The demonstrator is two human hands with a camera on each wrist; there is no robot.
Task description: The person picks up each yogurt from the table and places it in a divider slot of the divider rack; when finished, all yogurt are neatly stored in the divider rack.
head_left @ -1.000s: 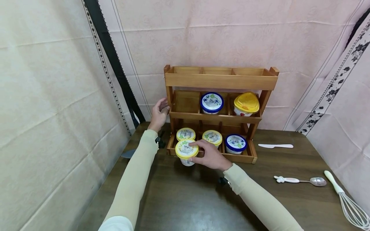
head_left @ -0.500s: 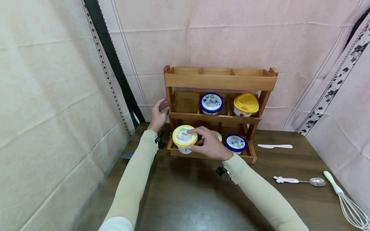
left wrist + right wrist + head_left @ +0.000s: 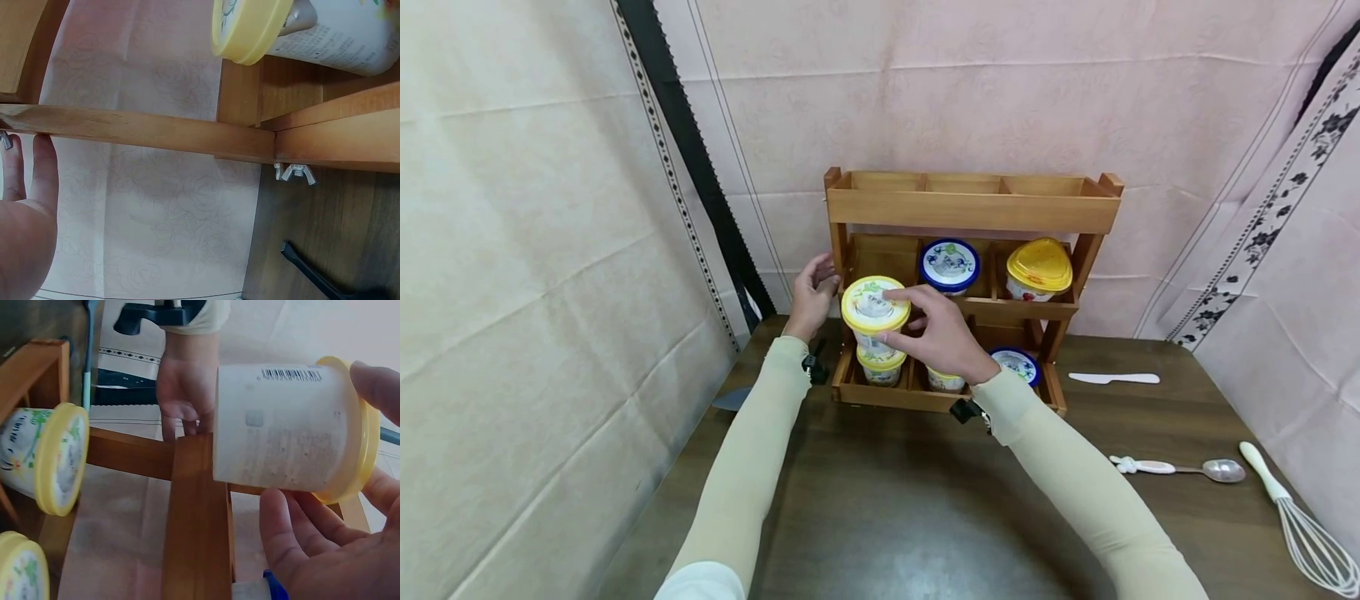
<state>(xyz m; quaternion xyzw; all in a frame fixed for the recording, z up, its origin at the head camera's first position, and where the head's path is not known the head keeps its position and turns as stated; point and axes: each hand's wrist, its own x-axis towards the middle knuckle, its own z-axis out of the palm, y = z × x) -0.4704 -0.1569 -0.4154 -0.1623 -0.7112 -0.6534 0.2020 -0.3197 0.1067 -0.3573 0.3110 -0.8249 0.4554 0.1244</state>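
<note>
A white plastic tub with a yellow lid (image 3: 875, 308) is pinched by the rim in my right hand (image 3: 946, 335), held in front of the wooden rack (image 3: 973, 211) near the left bay of its middle shelf. In the right wrist view the tub's barcode side (image 3: 281, 425) shows above the shelf board. My left hand (image 3: 812, 298) touches the rack's left post with its fingers fairly straight; the left wrist view shows fingertips (image 3: 44, 150) against that post. Below the held tub, another yellow-lidded tub (image 3: 882, 369) sits in the bottom shelf's left bay.
A blue-lidded tub (image 3: 950, 264) and a yellow-lidded one (image 3: 1040, 265) stand on the middle shelf. More tubs sit lower, one blue-lidded (image 3: 1017, 365). On the table's right lie a white knife (image 3: 1114, 378), a spoon (image 3: 1180, 469) and a whisk (image 3: 1303, 525).
My right hand has raised the yellow-lidded tub from in front of the bottom shelf to the level of the middle shelf. The left hand stays at the post.
</note>
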